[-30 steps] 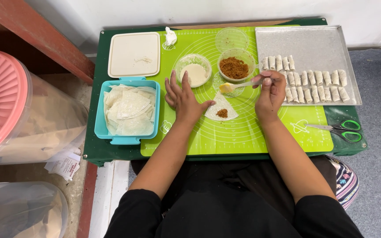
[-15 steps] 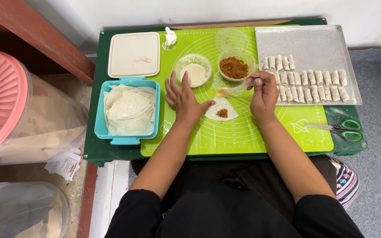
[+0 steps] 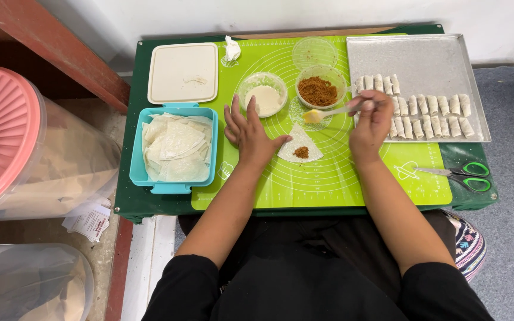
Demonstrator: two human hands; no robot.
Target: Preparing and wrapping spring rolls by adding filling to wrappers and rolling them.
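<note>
Flat on the glossy green mat [image 3: 328, 178], left hand [image 3: 250, 134] with fingers spread, thumb touching the thin triangular wrapper [image 3: 300, 144] with its dab of brown crumbly filling. Right hand [image 3: 371, 122] pinching a pale spoon [image 3: 327, 113], now raised over the mat just below the clear filling bowl [image 3: 321, 90], nearer it than before. Beyond: blue tub [image 3: 174, 148] of crinkled wrappers, cream square lid [image 3: 183, 72], metal tray [image 3: 417, 59] of small rolls.

A low dark green table [image 3: 150, 205] is carrying a light green mat [image 3: 352, 178], a blue box of wrappers [image 3: 174, 148], a cream lid [image 3: 182, 72], a metal tray [image 3: 414, 62] and green-handled scissors [image 3: 456, 176] directly on it.
</note>
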